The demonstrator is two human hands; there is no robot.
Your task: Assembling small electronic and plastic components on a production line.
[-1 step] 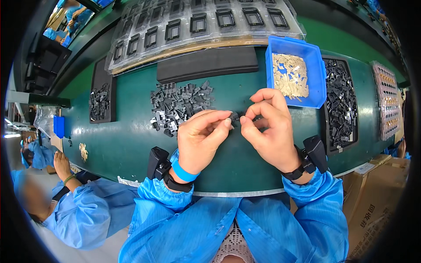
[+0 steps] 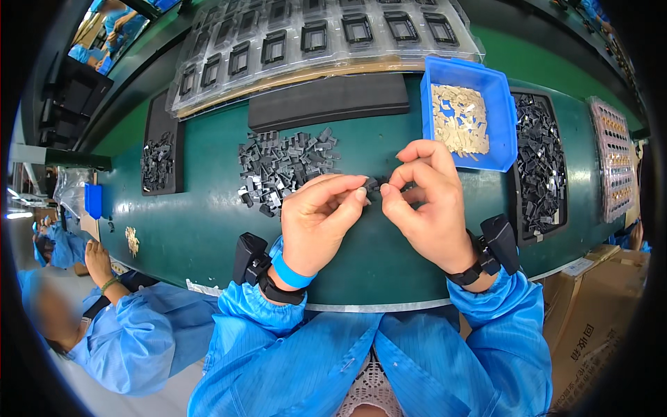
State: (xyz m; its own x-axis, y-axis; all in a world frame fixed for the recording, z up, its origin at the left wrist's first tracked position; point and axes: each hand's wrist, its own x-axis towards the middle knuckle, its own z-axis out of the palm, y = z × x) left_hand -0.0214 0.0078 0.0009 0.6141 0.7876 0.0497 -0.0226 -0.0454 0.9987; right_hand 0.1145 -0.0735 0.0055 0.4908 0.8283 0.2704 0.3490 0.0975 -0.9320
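Assembly at a green worktop point(image 2: 379, 278), seen from above. Between our hands is the piece being worked, a small dark plastic part point(image 2: 373, 185), held just off the near side of a loose pile of similar parts point(image 2: 288, 167). The grip of our left hand point(image 2: 318, 208) appears to pinch it between thumb and index finger; in our right hand point(image 2: 431, 205) thumb and index finger are pressed together at its other side, the remaining fingers curled, and we cannot tell whether they hold anything.

We judge this one piece to be midway, with many left in the pile; which parts, if any, are finished cannot be told.

Containers: a blue plastic bin point(image 2: 501, 115) holds a layer of cream strips point(image 2: 464, 132), its floor partly bare. To its right, a black tray point(image 2: 516, 208) is densely filled with dark parts; at left, a second black tray point(image 2: 161, 115) holds fewer, gathered toward its near end. Behind a black foam block point(image 2: 330, 103), clear moulded trays point(image 2: 294, 42) carry black rectangular frames point(image 2: 314, 36) in rows.
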